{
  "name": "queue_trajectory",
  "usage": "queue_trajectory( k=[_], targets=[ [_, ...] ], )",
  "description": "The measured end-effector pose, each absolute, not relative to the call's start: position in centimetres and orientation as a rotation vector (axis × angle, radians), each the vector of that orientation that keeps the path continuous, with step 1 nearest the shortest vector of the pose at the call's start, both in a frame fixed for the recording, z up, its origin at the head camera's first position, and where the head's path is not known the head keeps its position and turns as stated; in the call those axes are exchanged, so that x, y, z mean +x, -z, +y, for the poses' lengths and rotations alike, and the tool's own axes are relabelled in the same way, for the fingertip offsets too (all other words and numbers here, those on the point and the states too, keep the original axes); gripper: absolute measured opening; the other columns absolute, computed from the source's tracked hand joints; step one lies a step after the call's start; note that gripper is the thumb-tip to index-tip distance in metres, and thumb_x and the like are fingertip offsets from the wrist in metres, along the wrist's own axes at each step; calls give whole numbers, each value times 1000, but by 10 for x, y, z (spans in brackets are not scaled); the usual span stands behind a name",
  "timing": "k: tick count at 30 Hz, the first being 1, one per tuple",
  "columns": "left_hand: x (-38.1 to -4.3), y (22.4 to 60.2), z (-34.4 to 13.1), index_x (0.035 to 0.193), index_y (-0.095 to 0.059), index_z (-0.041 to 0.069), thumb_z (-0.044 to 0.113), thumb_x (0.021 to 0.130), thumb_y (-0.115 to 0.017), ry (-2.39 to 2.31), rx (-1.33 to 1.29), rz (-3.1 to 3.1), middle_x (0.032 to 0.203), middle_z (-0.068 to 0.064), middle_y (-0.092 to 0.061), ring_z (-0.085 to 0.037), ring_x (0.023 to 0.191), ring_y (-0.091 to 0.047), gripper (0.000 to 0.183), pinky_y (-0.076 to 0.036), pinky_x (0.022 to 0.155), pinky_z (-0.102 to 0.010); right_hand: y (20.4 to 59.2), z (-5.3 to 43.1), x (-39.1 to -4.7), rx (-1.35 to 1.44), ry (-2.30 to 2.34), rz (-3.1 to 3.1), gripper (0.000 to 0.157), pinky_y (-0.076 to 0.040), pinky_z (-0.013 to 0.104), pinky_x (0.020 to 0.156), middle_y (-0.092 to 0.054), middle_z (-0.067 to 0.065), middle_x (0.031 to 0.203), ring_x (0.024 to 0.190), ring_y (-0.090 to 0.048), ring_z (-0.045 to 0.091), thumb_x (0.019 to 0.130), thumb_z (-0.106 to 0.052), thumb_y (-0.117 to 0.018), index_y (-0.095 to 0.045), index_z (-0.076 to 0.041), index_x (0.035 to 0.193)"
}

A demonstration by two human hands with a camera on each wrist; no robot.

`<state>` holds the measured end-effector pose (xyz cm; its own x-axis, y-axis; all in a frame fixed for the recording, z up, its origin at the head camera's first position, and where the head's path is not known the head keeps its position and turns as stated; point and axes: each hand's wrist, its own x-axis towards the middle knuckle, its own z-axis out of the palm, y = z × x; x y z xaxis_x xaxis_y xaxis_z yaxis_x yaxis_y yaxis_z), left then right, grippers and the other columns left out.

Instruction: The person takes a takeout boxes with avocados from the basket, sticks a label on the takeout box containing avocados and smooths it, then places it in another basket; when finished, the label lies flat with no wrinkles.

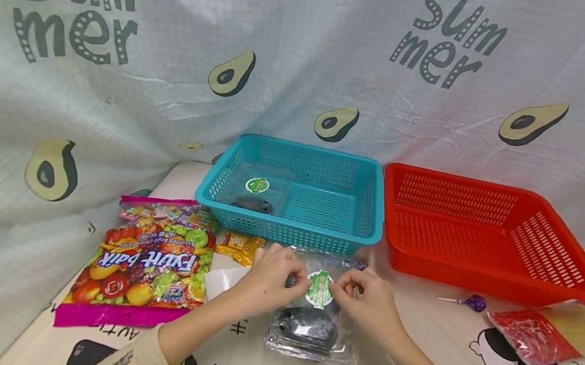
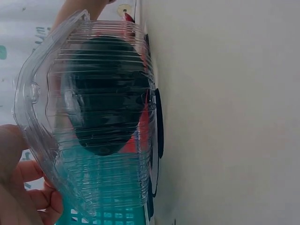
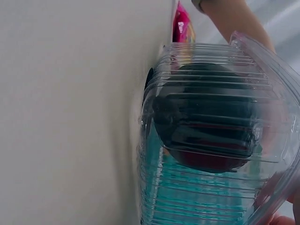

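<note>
A clear plastic clamshell box (image 1: 347,344) lies on the table in front of me, with a dark oval fruit (image 1: 309,329) inside. A green and white sticker (image 1: 319,290) is on its lid. My left hand (image 1: 274,277) pinches the sticker's left edge between thumb and forefinger. At the opposite edge, my right hand (image 1: 370,300) pinches it likewise. The left wrist view shows the box's ribbed wall (image 2: 98,173) and curled fingers (image 2: 42,199) by the rim. In the right wrist view, the hand is mostly cut off beyond the dark fruit (image 3: 206,117).
Behind the box stands a teal basket (image 1: 290,233) holding a similar labelled box (image 1: 275,181). A red basket (image 1: 484,278) is beside it. Left lie a fruit candy bag (image 1: 147,268), a yellow packet (image 1: 240,248) and white paper (image 1: 222,280). Right lie a lollipop (image 1: 474,302) and a red-yellow packet (image 1: 568,328).
</note>
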<state>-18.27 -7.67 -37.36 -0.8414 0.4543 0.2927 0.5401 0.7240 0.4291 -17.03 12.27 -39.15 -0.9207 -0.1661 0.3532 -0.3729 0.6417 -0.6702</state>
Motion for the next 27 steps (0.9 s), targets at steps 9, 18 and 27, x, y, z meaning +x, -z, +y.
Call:
queue_trajectory(
  k=[9,18,27],
  targets=[
    [-182,375,-75,61,-56,26,29,76,-64,676,-801,-2709,72,10,-50,-10,76,-37,17,-22,66,-28,395,122,-170,496,-1076,-2565,23,-32,20,52,-41,-13,54,63,-40,11,71,-14,-71,-53,-23,59],
    [-183,380,-76,60,-52,27,29,73,-67,642,-852,-2657,79,12,-50,-11,83,-39,20,-29,70,-27,398,121,-171,524,-998,-2547,24,-32,20,53,-42,-14,60,65,-38,8,68,-13,-73,-53,-25,61],
    [-168,375,-80,92,-68,22,29,82,-60,523,-1285,-2548,105,9,-61,-6,105,-51,15,-38,79,-30,399,125,-172,881,-842,-2366,16,-38,33,74,-64,-11,84,82,-45,6,66,-9,-73,-66,-20,74]
  ],
)
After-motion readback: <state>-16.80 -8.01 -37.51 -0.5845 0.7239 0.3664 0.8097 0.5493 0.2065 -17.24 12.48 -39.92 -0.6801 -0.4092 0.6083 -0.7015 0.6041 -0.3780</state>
